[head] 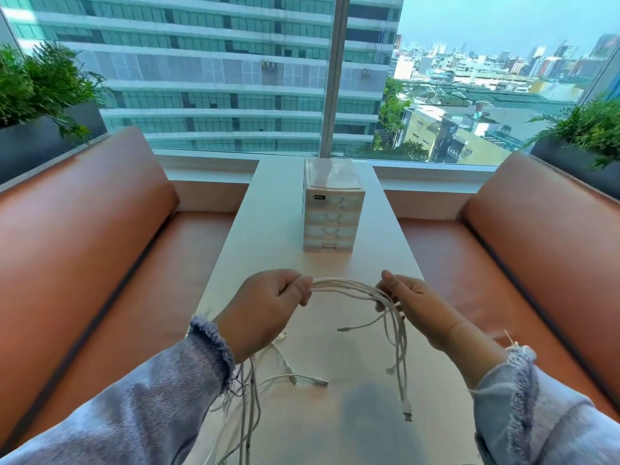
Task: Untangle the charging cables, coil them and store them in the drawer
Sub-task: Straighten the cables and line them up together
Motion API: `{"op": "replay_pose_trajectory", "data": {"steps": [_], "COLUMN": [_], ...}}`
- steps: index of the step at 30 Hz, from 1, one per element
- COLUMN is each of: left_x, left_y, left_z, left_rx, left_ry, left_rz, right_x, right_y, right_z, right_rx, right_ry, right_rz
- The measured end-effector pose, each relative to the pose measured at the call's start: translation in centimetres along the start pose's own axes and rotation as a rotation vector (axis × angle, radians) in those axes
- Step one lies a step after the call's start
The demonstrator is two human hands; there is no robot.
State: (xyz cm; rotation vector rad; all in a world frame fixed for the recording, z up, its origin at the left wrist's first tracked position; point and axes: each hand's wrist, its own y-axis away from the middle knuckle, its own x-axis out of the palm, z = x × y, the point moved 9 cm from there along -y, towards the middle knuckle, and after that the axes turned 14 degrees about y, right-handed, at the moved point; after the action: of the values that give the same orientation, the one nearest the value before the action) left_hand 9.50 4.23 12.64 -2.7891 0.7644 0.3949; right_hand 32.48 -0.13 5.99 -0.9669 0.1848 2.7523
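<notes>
A bundle of several white charging cables stretches between my two hands above the white table. My left hand grips one side of the bundle, fingers curled round it. My right hand grips the other side. Loose ends with plugs hang down below both hands, some lying on the table near its front. A small pale drawer unit with several drawers, all closed, stands further back on the table, beyond the hands.
Orange-brown upholstered benches run along both sides of the narrow table. A large window is behind the drawer unit. Planters with green plants sit behind each bench back.
</notes>
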Motion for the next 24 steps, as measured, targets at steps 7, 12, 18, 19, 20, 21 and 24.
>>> {"op": "replay_pose_trajectory", "data": {"steps": [7,12,18,19,20,21,24], "left_x": [0.1,-0.4,-1.5,-2.0,-2.5,-3.0,-4.0], "left_y": [-0.1,-0.1,-0.1,-0.2,-0.4,-0.6,-1.1], "left_z": [0.4,0.2,0.4,0.4,0.4,0.4,0.3], "left_rx": [-0.012,0.01,-0.012,-0.016,-0.019,-0.019,-0.012], "left_ry": [0.038,0.08,0.186,0.227,0.268,0.296,0.326], "left_rz": [-0.017,-0.026,-0.09,-0.114,-0.136,-0.148,-0.166], "right_x": [0.6,5.4,8.3,8.4,8.3,7.9,6.0], "right_y": [2.5,2.4,2.1,2.3,2.5,2.6,2.9], "right_z": [5.8,4.3,0.8,0.1,-0.8,-1.9,-4.6], "right_rx": [-0.363,-0.283,0.004,0.027,0.057,0.093,0.151], "right_ry": [0.083,0.292,0.024,0.088,0.149,0.176,0.268], "right_rz": [-0.219,-0.099,0.206,0.231,0.235,0.216,0.138]}}
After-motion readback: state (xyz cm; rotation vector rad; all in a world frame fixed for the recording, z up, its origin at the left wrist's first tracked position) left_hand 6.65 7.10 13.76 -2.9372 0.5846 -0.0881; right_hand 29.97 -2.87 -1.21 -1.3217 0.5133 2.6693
